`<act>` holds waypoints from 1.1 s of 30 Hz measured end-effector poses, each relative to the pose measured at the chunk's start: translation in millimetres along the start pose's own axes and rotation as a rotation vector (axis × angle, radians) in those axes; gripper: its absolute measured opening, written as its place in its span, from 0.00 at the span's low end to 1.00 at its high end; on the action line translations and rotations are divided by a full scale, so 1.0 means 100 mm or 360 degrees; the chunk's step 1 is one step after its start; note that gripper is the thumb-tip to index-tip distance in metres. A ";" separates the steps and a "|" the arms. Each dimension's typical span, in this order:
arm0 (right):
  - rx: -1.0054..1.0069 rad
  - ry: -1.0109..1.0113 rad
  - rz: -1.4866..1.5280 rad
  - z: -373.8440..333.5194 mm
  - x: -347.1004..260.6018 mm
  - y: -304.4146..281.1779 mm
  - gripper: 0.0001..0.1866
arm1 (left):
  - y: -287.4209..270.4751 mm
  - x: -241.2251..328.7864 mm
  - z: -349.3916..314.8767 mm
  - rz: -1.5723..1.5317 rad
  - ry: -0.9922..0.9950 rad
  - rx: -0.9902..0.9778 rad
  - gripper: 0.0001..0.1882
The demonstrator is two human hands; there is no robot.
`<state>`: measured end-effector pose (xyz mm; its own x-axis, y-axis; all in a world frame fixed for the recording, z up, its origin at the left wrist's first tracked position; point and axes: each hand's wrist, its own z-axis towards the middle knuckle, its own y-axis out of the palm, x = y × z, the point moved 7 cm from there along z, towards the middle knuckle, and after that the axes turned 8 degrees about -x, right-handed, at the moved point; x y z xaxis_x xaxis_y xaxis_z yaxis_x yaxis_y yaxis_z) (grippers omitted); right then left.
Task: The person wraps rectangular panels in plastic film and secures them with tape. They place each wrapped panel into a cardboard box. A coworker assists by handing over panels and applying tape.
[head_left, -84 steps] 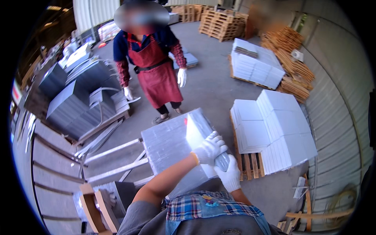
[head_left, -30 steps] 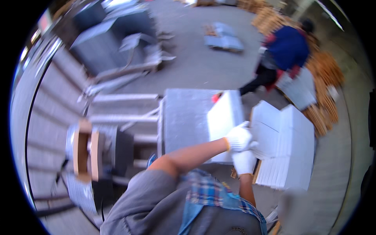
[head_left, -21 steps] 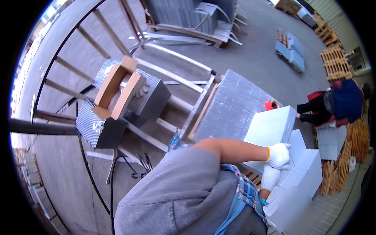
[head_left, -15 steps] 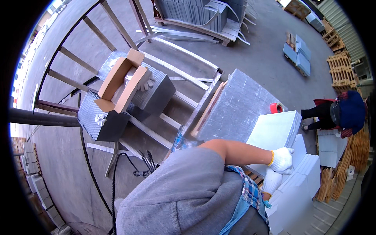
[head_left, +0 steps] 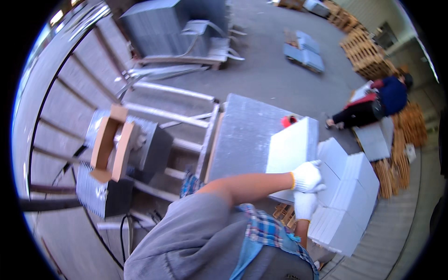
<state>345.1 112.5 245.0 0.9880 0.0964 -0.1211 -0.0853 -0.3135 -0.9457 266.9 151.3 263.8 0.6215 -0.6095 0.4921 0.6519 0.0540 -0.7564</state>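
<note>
Head camera view: two white-gloved hands meet beside a white block (head_left: 291, 147) on the right-hand part of a grey worktop (head_left: 247, 135). The person's left hand (head_left: 308, 177), its forearm crossing the body, touches the right hand (head_left: 305, 206) just below it — fingers bunched, glove against glove. Whether either pinches anything, or how tightly the fingers press, cannot be told. The crossed forearm suggests the left hand has gone over to meet the right.

The block's place near the person seems suited to a short reach; a red roll (head_left: 288, 121) sits just beside its far end, probably handy there. Stepped white panels (head_left: 347, 200) stand to the right, with wooden slats (head_left: 283, 214) alongside — likely a pallet, to hold the load off the floor. At left, an open carton (head_left: 122, 154) rests on grey ribbed pieces, which perhaps serve as a stand.

The white block looks flat-topped and square-cornered, bright above and bluish-grey down its side; blur hides any layers.
</note>
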 end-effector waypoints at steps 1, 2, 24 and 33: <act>0.0012 -0.0007 0.0018 -0.02 0.01 -0.03 0.29 | 0.03 0.01 0.04 -0.0013 0.0045 0.0036 0.24; 0.0013 0.0000 0.0032 -0.02 0.02 -0.03 0.29 | 0.01 0.04 0.06 -0.0027 0.0081 0.0001 0.22; -0.0079 0.0067 0.0190 -0.08 0.08 -0.17 0.37 | -0.23 0.28 0.14 -0.0109 0.0205 -0.0100 0.20; -0.0099 0.0072 0.0212 -0.05 0.10 -0.14 0.36 | -0.25 0.30 0.15 -0.0059 0.0217 -0.0112 0.21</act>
<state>356.5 113.2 258.9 0.9734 0.0079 -0.2291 -0.2091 -0.3790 -0.9014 276.1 143.5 304.2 0.5299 -0.7119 0.4609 0.6383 -0.0230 -0.7694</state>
